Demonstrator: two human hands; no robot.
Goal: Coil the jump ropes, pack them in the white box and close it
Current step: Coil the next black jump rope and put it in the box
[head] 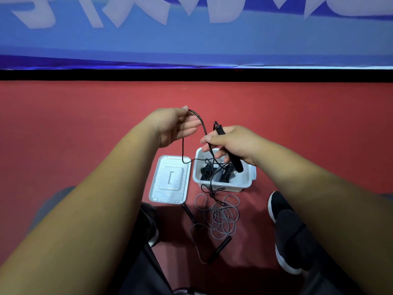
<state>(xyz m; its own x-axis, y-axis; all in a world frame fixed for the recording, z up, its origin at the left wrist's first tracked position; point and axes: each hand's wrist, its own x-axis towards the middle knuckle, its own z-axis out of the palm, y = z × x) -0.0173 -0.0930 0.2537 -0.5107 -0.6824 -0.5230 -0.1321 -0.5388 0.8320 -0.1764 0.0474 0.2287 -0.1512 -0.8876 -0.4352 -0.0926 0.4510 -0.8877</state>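
While the right hand grips a black handle over the open white box at centre frame, the left hand pinches that rope's black cord up-left, the lid lying just left of the box, a grey rope tangled loose on the red floor below.

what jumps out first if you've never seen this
At centre the left hand pinches a black jump rope while the right hand grips its handle. Below them sits the open white box, lid beside it, and a loose grey rope on the red floor.
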